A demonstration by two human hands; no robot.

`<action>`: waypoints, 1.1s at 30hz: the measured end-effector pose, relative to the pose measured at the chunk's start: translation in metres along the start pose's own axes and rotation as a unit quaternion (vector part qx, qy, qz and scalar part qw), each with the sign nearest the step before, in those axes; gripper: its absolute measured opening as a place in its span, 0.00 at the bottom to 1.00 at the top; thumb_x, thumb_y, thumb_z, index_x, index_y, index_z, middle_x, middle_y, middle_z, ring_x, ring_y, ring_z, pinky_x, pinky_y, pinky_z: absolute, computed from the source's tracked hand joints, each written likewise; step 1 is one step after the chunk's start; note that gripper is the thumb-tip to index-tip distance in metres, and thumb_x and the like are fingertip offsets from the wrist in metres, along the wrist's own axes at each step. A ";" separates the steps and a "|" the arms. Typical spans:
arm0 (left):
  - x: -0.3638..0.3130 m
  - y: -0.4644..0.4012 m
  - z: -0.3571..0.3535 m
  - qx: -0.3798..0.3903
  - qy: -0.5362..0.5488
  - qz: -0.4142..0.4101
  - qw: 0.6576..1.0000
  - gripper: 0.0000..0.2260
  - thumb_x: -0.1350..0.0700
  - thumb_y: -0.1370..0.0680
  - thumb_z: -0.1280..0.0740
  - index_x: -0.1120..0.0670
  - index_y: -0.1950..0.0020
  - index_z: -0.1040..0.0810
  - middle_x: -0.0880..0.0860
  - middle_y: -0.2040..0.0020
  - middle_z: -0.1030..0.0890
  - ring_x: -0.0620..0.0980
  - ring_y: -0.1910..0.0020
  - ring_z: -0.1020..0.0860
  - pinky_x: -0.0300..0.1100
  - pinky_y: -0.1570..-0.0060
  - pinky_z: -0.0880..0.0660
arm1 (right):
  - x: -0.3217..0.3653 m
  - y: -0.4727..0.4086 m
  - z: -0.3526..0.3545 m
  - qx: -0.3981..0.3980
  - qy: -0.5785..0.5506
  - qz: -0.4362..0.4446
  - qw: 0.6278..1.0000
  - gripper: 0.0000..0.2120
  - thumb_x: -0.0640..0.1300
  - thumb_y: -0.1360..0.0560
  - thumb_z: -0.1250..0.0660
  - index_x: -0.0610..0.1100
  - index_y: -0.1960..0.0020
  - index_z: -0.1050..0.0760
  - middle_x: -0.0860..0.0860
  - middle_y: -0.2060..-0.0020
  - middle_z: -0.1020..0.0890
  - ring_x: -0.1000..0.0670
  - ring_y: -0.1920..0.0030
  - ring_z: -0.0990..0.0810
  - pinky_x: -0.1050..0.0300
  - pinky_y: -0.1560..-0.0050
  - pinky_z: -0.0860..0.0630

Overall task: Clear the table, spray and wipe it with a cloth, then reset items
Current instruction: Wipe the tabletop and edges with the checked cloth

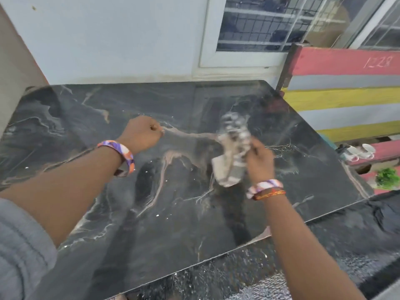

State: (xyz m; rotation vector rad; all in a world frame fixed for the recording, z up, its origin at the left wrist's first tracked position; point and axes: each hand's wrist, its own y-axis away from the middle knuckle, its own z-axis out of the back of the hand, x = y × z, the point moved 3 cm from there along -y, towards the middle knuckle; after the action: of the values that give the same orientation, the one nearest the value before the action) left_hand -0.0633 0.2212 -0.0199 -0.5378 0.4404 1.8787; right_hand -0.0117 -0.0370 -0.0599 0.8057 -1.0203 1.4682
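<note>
A black marble-patterned table (108,131) fills the middle of the head view, with small white droplets or specks scattered on it. My right hand (259,161) grips a crumpled pale cloth (232,152), blurred by motion, just above the table's right half. My left hand (144,133) is a closed fist held over the table's middle, left of the cloth, with nothing visible in it. Both wrists wear patterned bands.
A red, yellow and grey striped bench (346,98) stands past the table's right edge. White cups (359,151) and a green plant (387,178) sit on its lower slats. A wall and window (259,24) lie behind the table. Dark speckled floor (346,239) lies in front.
</note>
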 end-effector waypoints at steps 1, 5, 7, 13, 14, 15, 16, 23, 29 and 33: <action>-0.016 -0.001 -0.010 0.014 0.000 -0.025 1.000 0.16 0.53 0.27 0.40 0.64 0.55 0.20 0.64 0.55 0.17 0.58 0.56 0.22 0.43 0.56 0.30 | -0.011 -0.016 0.031 -0.075 0.040 -0.025 0.996 0.16 0.36 0.25 0.43 0.40 0.42 0.22 0.43 0.51 0.18 0.47 0.50 0.22 0.47 0.43 0.26; -0.068 -0.003 -0.055 0.090 -0.005 -0.131 0.987 0.14 0.53 0.26 0.39 0.59 0.51 0.18 0.59 0.48 0.17 0.57 0.45 0.21 0.44 0.46 0.29 | -0.071 -0.055 0.133 -0.284 0.154 -0.195 0.926 0.24 0.48 0.26 0.39 0.47 0.30 0.34 0.42 0.33 0.28 0.39 0.34 0.29 0.47 0.35 0.33; -0.085 -0.008 -0.074 0.112 -0.032 -0.159 0.980 0.16 0.51 0.25 0.41 0.59 0.48 0.19 0.57 0.45 0.18 0.56 0.42 0.22 0.44 0.43 0.30 | -0.105 -0.067 0.154 -0.256 0.201 -0.264 0.908 0.30 0.56 0.28 0.40 0.49 0.29 0.38 0.41 0.30 0.32 0.37 0.32 0.33 0.42 0.32 0.37; -0.083 -0.040 -0.084 0.092 -0.035 -0.164 0.982 0.11 0.56 0.24 0.37 0.58 0.47 0.19 0.55 0.47 0.18 0.55 0.44 0.22 0.43 0.43 0.28 | -0.153 -0.112 0.144 -0.168 0.342 -0.332 0.863 0.41 0.67 0.30 0.42 0.48 0.25 0.48 0.39 0.25 0.45 0.37 0.26 0.48 0.38 0.28 0.54; -0.080 -0.045 -0.083 0.089 -0.030 -0.159 0.983 0.10 0.57 0.24 0.37 0.58 0.47 0.20 0.55 0.47 0.18 0.55 0.45 0.21 0.43 0.43 0.28 | -0.148 -0.124 0.134 -0.143 0.362 -0.321 0.863 0.39 0.66 0.28 0.43 0.47 0.24 0.48 0.40 0.25 0.46 0.37 0.26 0.49 0.39 0.28 0.54; -0.076 -0.049 -0.081 0.088 -0.025 -0.152 0.984 0.10 0.57 0.23 0.37 0.58 0.47 0.20 0.54 0.46 0.18 0.54 0.45 0.21 0.44 0.43 0.27 | -0.142 -0.134 0.124 -0.111 0.384 -0.305 0.864 0.38 0.65 0.26 0.44 0.47 0.24 0.49 0.40 0.25 0.46 0.38 0.26 0.48 0.40 0.28 0.53; -0.072 -0.053 -0.080 0.084 -0.019 -0.146 0.986 0.10 0.57 0.23 0.37 0.57 0.47 0.19 0.54 0.46 0.18 0.54 0.46 0.21 0.44 0.42 0.27 | -0.135 -0.145 0.109 -0.077 0.410 -0.283 0.864 0.36 0.64 0.25 0.45 0.46 0.24 0.49 0.40 0.25 0.45 0.38 0.26 0.47 0.41 0.28 0.51; -0.037 -0.068 -0.061 -0.036 -0.031 -0.086 0.995 0.17 0.51 0.20 0.45 0.61 0.58 0.23 0.57 0.64 0.20 0.58 0.62 0.22 0.43 0.63 0.30 | -0.036 -0.111 -0.074 0.155 0.424 0.126 0.883 0.19 0.43 0.25 0.41 0.46 0.34 0.31 0.43 0.40 0.22 0.43 0.41 0.24 0.49 0.40 0.28; -0.014 -0.064 -0.027 -0.156 -0.027 -0.091 0.983 0.18 0.52 0.20 0.45 0.61 0.64 0.27 0.58 0.67 0.24 0.60 0.62 0.25 0.50 0.57 0.28 | 0.014 -0.027 -0.119 0.295 0.197 0.173 0.919 0.22 0.41 0.26 0.39 0.50 0.33 0.30 0.43 0.42 0.20 0.41 0.41 0.23 0.50 0.44 0.26; -0.008 -0.050 -0.012 -0.154 -0.017 -0.100 0.983 0.20 0.50 0.21 0.45 0.64 0.61 0.25 0.63 0.63 0.21 0.62 0.57 0.23 0.52 0.53 0.26 | -0.016 -0.048 -0.022 0.116 0.078 0.050 0.989 0.21 0.41 0.28 0.36 0.51 0.35 0.27 0.50 0.43 0.19 0.48 0.41 0.22 0.57 0.42 0.28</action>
State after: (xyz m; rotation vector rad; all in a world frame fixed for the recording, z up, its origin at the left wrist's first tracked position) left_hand -0.0124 0.2262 -0.0280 -0.7263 0.0656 1.7663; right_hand 0.0395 -0.0232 -0.0754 0.7989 -0.7912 1.7296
